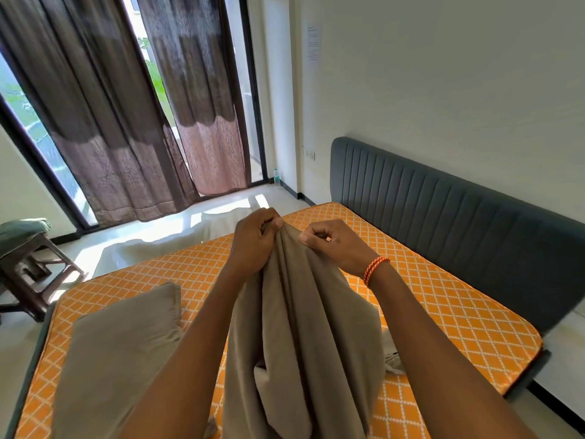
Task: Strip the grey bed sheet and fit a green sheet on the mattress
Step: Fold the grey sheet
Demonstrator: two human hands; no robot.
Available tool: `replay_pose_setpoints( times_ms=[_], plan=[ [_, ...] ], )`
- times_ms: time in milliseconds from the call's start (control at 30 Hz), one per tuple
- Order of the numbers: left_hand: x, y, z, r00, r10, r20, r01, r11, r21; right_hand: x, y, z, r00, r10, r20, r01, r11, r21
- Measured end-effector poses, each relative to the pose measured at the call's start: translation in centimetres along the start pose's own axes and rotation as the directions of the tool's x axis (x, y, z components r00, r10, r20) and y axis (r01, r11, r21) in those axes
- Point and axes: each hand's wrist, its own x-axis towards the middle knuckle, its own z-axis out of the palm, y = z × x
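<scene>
Head view: limp grey-beige cotton bed sheet [300, 327] hangs bunched from both hands over the bare orange diamond-quilted mattress [443, 296]. Left hand [256, 239] grips the top edge in a fist; right hand [332, 245] pinches the same edge just beside it. Likely light, soft, floppy, no slip; best held at hem or corners. Folded green cloth [22, 229] on the brown stool [31, 267], possibly the new sheet.
</scene>
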Motion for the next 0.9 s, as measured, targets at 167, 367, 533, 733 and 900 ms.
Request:
replay_pose_setpoints(
  times_ms=[167, 367, 533, 733, 900],
  plan=[
    [1.6, 1.0, -0.1, 0.976, 0.032, -0.214, 0.0, 0.989, 0.149, -0.3, 0.2, 0.3, 0.991, -0.008, -0.134, 0.0, 0.998, -0.063],
    [4.1, 2.3, -1.6, 0.938, 0.152, -0.313, -0.048, 0.948, 0.315, -1.0, 1.1, -0.4, 0.966, 0.037, -0.254, -0.072, 0.989, -0.129],
    [5.3, 3.7, -2.6, 0.913, 0.257, -0.316, -0.091, 0.885, 0.457, -1.4, 1.3, -0.2, 0.941, 0.096, -0.326, -0.184, 0.951, -0.249],
    [7.0, 4.3, -4.7, 0.876, 0.279, -0.393, -0.059, 0.872, 0.486, -2.1, 0.7, -1.1, 0.918, 0.145, -0.368, -0.276, 0.901, -0.334],
    [8.7, 4.6, -7.2, 0.838, 0.327, -0.436, -0.07, 0.858, 0.509, -1.9, 0.4, -1.5, 0.9, 0.191, -0.392, -0.334, 0.88, -0.338]
  ],
)
